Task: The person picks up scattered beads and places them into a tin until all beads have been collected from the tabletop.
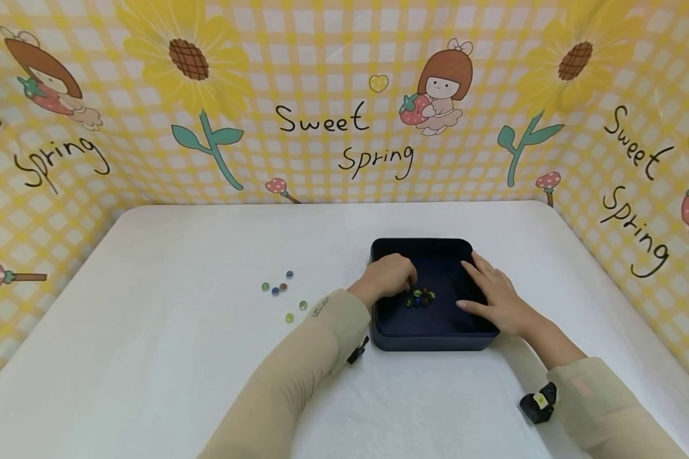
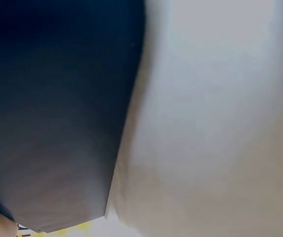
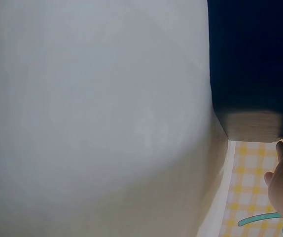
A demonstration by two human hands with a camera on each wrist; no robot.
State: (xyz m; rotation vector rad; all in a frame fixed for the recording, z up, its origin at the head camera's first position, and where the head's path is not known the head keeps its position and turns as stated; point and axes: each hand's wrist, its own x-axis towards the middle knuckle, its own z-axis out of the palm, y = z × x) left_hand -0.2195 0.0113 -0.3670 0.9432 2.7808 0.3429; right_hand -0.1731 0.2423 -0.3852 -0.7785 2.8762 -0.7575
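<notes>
Dark blue all over, the shallow square box (image 1: 436,343) sits on the white tabletop (image 1: 166,268) between the person's two hands, with a small cluster of glass marbles (image 1: 418,298) lying together on its floor. The left hand (image 1: 387,277) comes in over the box's left wall, its fingers bent downward so that the tips reach just beside the upper left of that cluster; whether they pinch a marble cannot be told, since the back of the hand hides them. The right hand (image 1: 496,296) lies over the right wall, fingers extended and thumb spread well apart from them, touching the box and holding no marble that shows; the cluster lies to the left of its thumb, with bare floor between. Outside, six loose marbles (image 1: 283,287) are scattered on the tabletop to the left of the box, beyond the left forearm's sleeve (image 1: 304,357) and well apart from the right hand. Both wrist views show mostly box wall and white surface.
</notes>
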